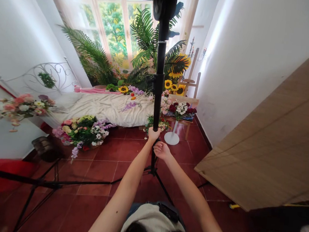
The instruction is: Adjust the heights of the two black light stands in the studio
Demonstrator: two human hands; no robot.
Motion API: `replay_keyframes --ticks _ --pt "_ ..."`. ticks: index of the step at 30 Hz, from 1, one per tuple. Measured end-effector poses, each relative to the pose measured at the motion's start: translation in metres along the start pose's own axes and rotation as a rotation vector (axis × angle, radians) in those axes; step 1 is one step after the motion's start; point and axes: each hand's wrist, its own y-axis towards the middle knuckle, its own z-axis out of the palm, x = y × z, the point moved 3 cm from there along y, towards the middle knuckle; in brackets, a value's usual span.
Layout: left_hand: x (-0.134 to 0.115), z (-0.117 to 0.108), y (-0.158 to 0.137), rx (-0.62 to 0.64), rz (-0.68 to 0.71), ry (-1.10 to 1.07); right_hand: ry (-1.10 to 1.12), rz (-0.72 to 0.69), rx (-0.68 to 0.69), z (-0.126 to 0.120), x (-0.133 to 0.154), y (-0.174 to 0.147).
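Black pole [161, 58] upright before you, your left hand [153, 134] wrapped round it | your right hand [162, 150] curled just below — its exact hold can't be told | legs [164, 188] already spread on red tiles [100, 171]; any tightening left to do doesn't show | beyond — flowers [83, 131], pale-draped bed [103, 107], window [111, 20]

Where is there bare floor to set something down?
On red tiles between the bed, large bouquet and black pole; also between the white base and brown board. Crowded: beneath the window, with palms and sunflowers.
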Motion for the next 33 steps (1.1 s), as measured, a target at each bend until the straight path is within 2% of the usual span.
replay_keyframes --ticks 2,4,5,7,10,12,14,18,20,22,24,26,28,31,33 --pt "0.001 0.001 0.001 0.016 0.002 -0.001 -0.07 0.091 -0.015 -0.003 -0.001 -0.001" --pt "0.004 0.001 0.001 0.03 -0.003 0.006 -0.316 0.13 -0.133 -0.009 -0.001 -0.004" --pt "0.005 0.001 0.002 0.035 -0.006 0.008 -0.485 0.093 -0.219 -0.013 0.001 -0.006" --pt "0.007 0.001 0.003 0.035 -0.008 0.007 -0.846 -0.077 -0.385 -0.016 0.008 -0.012" --pt "0.008 0.001 0.003 0.033 0.009 0.008 -1.284 -0.333 -0.492 -0.01 0.018 -0.022" --pt "0.008 0.002 0.003 0.035 0.008 0.0 -1.422 -0.427 -0.505 -0.004 0.022 -0.025" --pt "0.009 0.002 0.003 0.035 -0.008 -0.013 -1.454 -0.484 -0.49 -0.001 0.023 -0.025" --pt "0.01 0.001 0.004 0.037 -0.016 0.002 -1.392 -0.506 -0.48 -0.003 0.02 -0.017" --pt "0.011 0.001 0.004 0.035 -0.01 0.022 -1.276 -0.478 -0.46 -0.006 0.016 -0.01" --pt "0.013 0.001 0.004 0.034 -0.011 0.032 -1.056 -0.384 -0.419 -0.009 0.01 -0.004" --pt "0.012 0.002 0.004 0.033 -0.016 0.033 -0.744 -0.233 -0.351 -0.009 0.004 0.001" --pt "0.01 0.002 0.003 0.031 -0.017 0.033 -0.419 -0.086 -0.252 -0.005 -0.001 0.003" --pt "0.006 0.001 0.001 0.027 -0.026 0.031 -0.166 -0.01 -0.149 0.0 -0.002 0.003" --pt "0.001 0.0 -0.001 0.029 -0.04 0.024 0.027 -0.001 -0.08 0.005 0.001 0.001" --pt "-0.001 0.0 -0.001 0.033 -0.03 0.025 0.017 0.009 -0.081 0.003 0.001 0.002"
